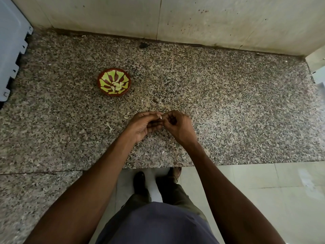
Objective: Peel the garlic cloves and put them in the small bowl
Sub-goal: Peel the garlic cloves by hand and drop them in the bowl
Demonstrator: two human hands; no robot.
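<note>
A small red-brown bowl (105, 85) with a yellow-green leaf pattern sits on the speckled granite counter (228, 106), left of centre. Several peeled garlic cloves (117, 85) lie in its bottom. Nearer the counter's front edge, my left hand (144, 125) and my right hand (177, 125) meet fingertip to fingertip. Between them they pinch a small pale garlic clove (161, 116), mostly hidden by the fingers. My right hand's fingers are curled in tightly.
Bits of garlic skin (110, 127) lie scattered on the counter around the hands. A white appliance (10, 50) stands at the left edge. The wall (175, 18) runs along the back, with a white box (316, 67) at far right. A dark speck (143, 45) lies by the wall.
</note>
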